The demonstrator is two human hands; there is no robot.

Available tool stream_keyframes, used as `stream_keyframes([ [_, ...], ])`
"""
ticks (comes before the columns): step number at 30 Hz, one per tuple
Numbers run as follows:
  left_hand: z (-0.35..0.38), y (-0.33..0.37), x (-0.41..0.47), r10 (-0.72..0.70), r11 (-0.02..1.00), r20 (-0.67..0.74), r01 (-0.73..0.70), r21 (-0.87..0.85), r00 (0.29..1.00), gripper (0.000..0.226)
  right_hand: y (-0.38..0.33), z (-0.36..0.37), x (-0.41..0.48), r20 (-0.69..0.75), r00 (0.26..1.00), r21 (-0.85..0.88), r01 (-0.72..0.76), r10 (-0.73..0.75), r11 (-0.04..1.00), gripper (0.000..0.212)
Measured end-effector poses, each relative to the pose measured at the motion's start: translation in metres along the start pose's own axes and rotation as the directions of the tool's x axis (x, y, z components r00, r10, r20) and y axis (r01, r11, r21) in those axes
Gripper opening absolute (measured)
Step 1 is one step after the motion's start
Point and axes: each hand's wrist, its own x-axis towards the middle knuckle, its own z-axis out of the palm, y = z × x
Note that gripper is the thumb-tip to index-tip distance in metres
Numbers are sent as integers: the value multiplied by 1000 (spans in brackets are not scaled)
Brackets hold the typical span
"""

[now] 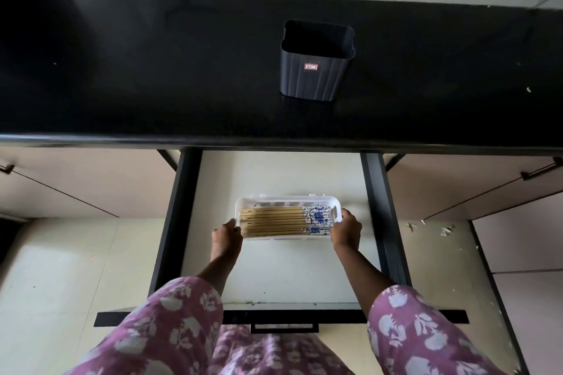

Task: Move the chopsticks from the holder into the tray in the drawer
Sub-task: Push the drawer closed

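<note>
Chopsticks (274, 222), wooden with blue-and-white patterned ends, lie side by side in one white tray (283, 200) on the pale floor of one open drawer (274, 268); they are packed too closely for a firm count. The patterned ends point to the person's right. The left hand (225, 236) grips the tray's left end, fingers curled round its rim. The right hand (347, 230) holds the right end the same way, fingers bent at the slotted wall. Both arms wear pink floral sleeves (170, 323). Above the drawer, one dark ribbed holder (310, 76) stands upright on the black countertop (152, 70), well apart from the tray.
</note>
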Motion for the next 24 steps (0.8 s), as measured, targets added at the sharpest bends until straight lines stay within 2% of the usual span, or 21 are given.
stream_keyframes([
  [4,1,2,2,-23,999,-17,22,-42,1000,21,2,-1,1,35,999,-17,38,-37,999,38],
  [11,2,3,-5,-11,999,-73,8,-34,997,29,6,-4,0,73,995,-40,77,-74,996,42],
  [16,0,3,-5,-12,999,-79,9,-35,997,23,9,-7,-2,101,991,-69,91,-84,993,36],
  [24,-15,1,-28,-53,997,-167,43,-64,985,20,2,-12,-28,-53,999,35,3,-1,999,32],
])
